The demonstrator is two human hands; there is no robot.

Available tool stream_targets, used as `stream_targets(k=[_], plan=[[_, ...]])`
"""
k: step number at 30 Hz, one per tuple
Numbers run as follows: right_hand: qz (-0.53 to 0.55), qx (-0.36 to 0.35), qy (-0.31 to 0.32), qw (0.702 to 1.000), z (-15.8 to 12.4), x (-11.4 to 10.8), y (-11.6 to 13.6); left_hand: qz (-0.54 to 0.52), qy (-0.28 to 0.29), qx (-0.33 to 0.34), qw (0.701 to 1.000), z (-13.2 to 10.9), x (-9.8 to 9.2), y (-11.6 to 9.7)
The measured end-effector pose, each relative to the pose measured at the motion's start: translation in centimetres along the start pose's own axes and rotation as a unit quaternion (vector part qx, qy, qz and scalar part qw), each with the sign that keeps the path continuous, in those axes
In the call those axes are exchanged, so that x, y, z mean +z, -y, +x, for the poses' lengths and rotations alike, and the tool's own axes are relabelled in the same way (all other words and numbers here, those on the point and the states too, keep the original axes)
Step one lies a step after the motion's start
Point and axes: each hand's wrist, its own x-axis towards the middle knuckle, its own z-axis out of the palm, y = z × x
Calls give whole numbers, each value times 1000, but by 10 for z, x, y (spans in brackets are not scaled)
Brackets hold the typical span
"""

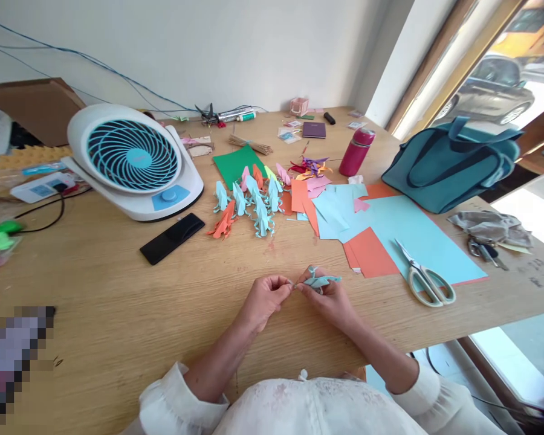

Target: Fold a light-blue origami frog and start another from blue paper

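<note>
Both hands meet low over the wooden table [118, 314]. My right hand [329, 299] is closed round a small light-blue folded paper figure [321, 280]. My left hand [265, 296] pinches a thin tip of the same figure between thumb and forefinger. Further back lies a cluster of finished folded paper figures [249, 202], mostly light blue, some orange and pink. Sheets of light-blue paper [403, 235] and orange paper [369, 254] lie to the right of my hands.
White-handled scissors [424, 278] rest on the blue sheet. A white and blue desk fan [133, 160], a black phone [172, 238], a green sheet [238, 163], a red bottle [356, 151], a teal bag [453, 163] and keys [483, 249] stand around.
</note>
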Motion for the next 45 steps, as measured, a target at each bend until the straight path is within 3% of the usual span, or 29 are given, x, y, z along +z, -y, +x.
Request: stream_targets(k=[4, 7, 18, 28, 35, 41, 45], plan=[[42, 85, 6, 995, 4, 3, 1, 163, -43, 138, 976, -1, 1, 4], [61, 101, -3, 993, 7, 4, 1, 218, -54, 183, 957, -3, 2, 5], [72, 123, 8, 990, 9, 2, 3, 283, -82, 212, 932, -6, 4, 0], [115, 119, 68, 984, 16, -14, 0, 298, -37, 221, 928, -3, -6, -5], [87, 130, 55, 986, 17, -15, -2, 289, -55, 243, 924, -2, -5, -4], [78, 123, 50, 988, 17, -11, -4, 274, -64, 216, 935, -4, -2, -4], [71, 124, 54, 988, 16, -11, -4, 322, -70, 237, 914, -5, -3, -6]])
